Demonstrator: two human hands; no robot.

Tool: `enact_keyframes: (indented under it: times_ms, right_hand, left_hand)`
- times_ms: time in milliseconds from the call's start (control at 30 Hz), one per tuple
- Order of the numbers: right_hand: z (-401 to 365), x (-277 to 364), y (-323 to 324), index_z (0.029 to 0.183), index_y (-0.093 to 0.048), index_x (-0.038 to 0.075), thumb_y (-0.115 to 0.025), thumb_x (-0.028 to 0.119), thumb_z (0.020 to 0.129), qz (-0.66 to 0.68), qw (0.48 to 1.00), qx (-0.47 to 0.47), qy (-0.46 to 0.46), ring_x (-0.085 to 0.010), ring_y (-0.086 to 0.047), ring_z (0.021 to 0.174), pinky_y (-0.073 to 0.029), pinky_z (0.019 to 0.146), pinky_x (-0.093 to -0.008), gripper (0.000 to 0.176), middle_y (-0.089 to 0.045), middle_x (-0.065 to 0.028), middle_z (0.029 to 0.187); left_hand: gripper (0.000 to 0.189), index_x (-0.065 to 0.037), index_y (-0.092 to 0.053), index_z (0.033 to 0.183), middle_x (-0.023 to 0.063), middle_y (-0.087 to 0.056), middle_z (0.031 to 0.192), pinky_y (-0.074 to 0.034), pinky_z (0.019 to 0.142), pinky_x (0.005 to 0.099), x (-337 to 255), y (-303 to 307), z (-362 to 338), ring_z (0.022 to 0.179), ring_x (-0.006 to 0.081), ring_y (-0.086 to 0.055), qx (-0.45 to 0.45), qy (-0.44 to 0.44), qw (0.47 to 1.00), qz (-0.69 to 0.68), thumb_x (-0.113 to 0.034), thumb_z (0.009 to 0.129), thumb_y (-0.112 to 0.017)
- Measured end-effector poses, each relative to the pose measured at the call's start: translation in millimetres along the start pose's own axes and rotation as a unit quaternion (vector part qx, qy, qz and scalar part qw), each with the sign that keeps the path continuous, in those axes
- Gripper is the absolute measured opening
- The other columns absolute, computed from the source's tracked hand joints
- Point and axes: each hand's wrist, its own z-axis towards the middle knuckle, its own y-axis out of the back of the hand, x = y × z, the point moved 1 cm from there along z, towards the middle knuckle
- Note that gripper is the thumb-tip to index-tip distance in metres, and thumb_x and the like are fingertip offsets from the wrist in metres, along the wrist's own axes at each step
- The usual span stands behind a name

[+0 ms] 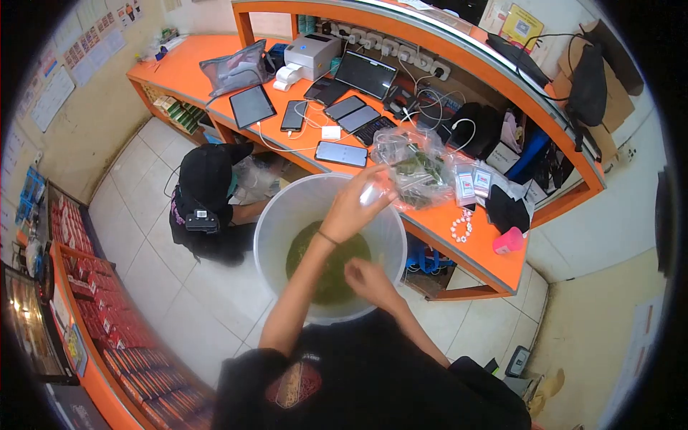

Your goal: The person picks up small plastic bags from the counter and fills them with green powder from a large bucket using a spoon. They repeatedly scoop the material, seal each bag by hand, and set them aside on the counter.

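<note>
The left hand (pixel 358 203) is curving above a white round plastic tub (pixel 271 233), far right; the right hand (pixel 370 282) is hovering over green liquid (pixel 332 290). Neither grip is showing clearly. Slowness should be limiting splashes.

Bright, fairly even indoor light, strong fisheye curvature, dark vignetted corners

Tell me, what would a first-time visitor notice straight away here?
Probably the big tub of greenish liquid in the middle, with the left hand above its far side and the right hand nearer. Beyond it, an orange counter holds phones and a clear bag with greenery inside. Left of the tub, a person in a black cap is low to the floor.
</note>
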Motion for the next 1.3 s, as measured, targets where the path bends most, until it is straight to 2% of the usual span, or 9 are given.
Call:
enact_keyframes:
  times_ms: [67, 133, 233, 367, 633, 833, 1133, 1233, 1300]
  right_hand:
    - [0, -2, -2, 0.086, -0.059, -0.002, -0.062, 0.011, 0.087, 0.018, 0.999, -0.034, 0.015, -0.0229, -0.057, 0.057, -0.046, 0.057, -0.0372, 0.014, -0.060, -0.0151, 0.071]
    - [1, -3, -2, 0.089, -0.061, 0.000, -0.065, 0.016, 0.090, 0.079, 0.988, -0.115, -0.067, -0.0100, -0.048, 0.053, -0.040, 0.052, -0.0276, 0.017, -0.057, -0.0055, 0.067]
    - [15, -12, -17, 0.091, -0.063, 0.001, -0.069, 0.018, 0.090, 0.242, 0.957, -0.151, -0.056, -0.0023, -0.039, 0.055, -0.032, 0.050, -0.0214, 0.018, -0.052, 0.0026, 0.065]
    - [29, 2, -26, 0.085, -0.063, 0.001, -0.069, 0.013, 0.088, 0.221, 0.967, -0.116, -0.047, -0.0033, -0.038, 0.055, -0.031, 0.050, -0.0230, 0.014, -0.046, 0.0041, 0.063]
    - [27, -3, -23, 0.095, -0.069, 0.001, -0.062, 0.015, 0.093, 0.152, 0.983, -0.096, -0.026, -0.0067, -0.047, 0.063, -0.037, 0.055, -0.0246, 0.016, -0.056, 0.0004, 0.073]
    - [26, 16, -15, 0.102, -0.070, 0.003, -0.064, 0.021, 0.094, 0.231, 0.969, -0.022, -0.085, -0.0030, -0.045, 0.061, -0.034, 0.052, -0.0209, 0.021, -0.056, 0.0043, 0.074]
    - [23, 10, -7, 0.099, -0.071, 0.003, -0.064, 0.021, 0.093, 0.374, 0.902, -0.019, -0.213, -0.0029, -0.040, 0.056, -0.027, 0.050, -0.0204, 0.020, -0.050, 0.0061, 0.069]
    - [23, 4, -5, 0.100, -0.071, 0.001, -0.062, 0.020, 0.094, 0.283, 0.940, -0.083, -0.172, -0.0038, -0.042, 0.060, -0.031, 0.054, -0.0216, 0.022, -0.052, 0.0046, 0.071]
    - [26, -13, -17, 0.099, -0.069, -0.004, -0.061, 0.017, 0.094, 0.157, 0.974, -0.158, -0.047, -0.0086, -0.046, 0.062, -0.036, 0.056, -0.0269, 0.023, -0.050, -0.0017, 0.067]
  left_hand:
    - [0.060, -0.010, -0.040, 0.141, 0.0136, -0.064, 0.118, -0.050, 0.083, 0.0335, 26, 11, -25, 0.097, 0.0215, -0.063, 0.066, 0.093, 0.993, -0.016, -0.025, 0.090, -0.067]
    - [0.059, -0.007, -0.036, 0.144, 0.0145, -0.061, 0.125, -0.051, 0.085, 0.0303, 54, 17, -52, 0.102, 0.0165, -0.060, 0.114, 0.318, 0.899, -0.277, -0.023, 0.093, -0.063]
    - [0.056, -0.004, -0.034, 0.145, 0.0144, -0.058, 0.130, -0.051, 0.088, 0.0289, 58, 24, -90, 0.107, 0.0156, -0.059, 0.057, 0.307, 0.864, -0.396, -0.019, 0.096, -0.058]
    - [0.056, -0.004, -0.034, 0.145, 0.0148, -0.056, 0.133, -0.050, 0.094, 0.0323, 36, 29, -117, 0.115, 0.0190, -0.057, 0.025, 0.331, 0.807, -0.489, -0.021, 0.097, -0.057]
    - [0.056, -0.003, -0.041, 0.140, 0.0132, -0.060, 0.126, -0.053, 0.090, 0.0326, 41, 50, -143, 0.111, 0.0184, -0.060, 0.000, 0.359, 0.835, -0.416, -0.011, 0.091, -0.066]
    - [0.047, -0.004, -0.051, 0.128, 0.0107, -0.066, 0.115, -0.055, 0.070, 0.0280, 42, 48, -146, 0.096, 0.0138, -0.064, -0.041, 0.379, 0.844, -0.377, -0.018, 0.088, -0.071]
    - [0.043, -0.005, -0.051, 0.124, 0.0047, -0.066, 0.101, -0.036, 0.045, 0.0172, 41, 60, -151, 0.060, 0.0035, -0.050, -0.078, 0.409, 0.812, -0.410, -0.015, 0.087, -0.070]
    - [0.037, -0.004, -0.056, 0.120, 0.0059, -0.068, 0.100, -0.038, 0.047, 0.0180, 44, 62, -151, 0.058, 0.0036, -0.050, -0.359, 0.296, 0.862, -0.201, -0.010, 0.086, -0.069]
    - [0.032, -0.003, -0.061, 0.115, 0.0055, -0.069, 0.097, -0.042, 0.053, 0.0200, 38, 55, -149, 0.062, 0.0056, -0.054, -0.299, 0.196, 0.932, -0.061, -0.012, 0.086, -0.071]
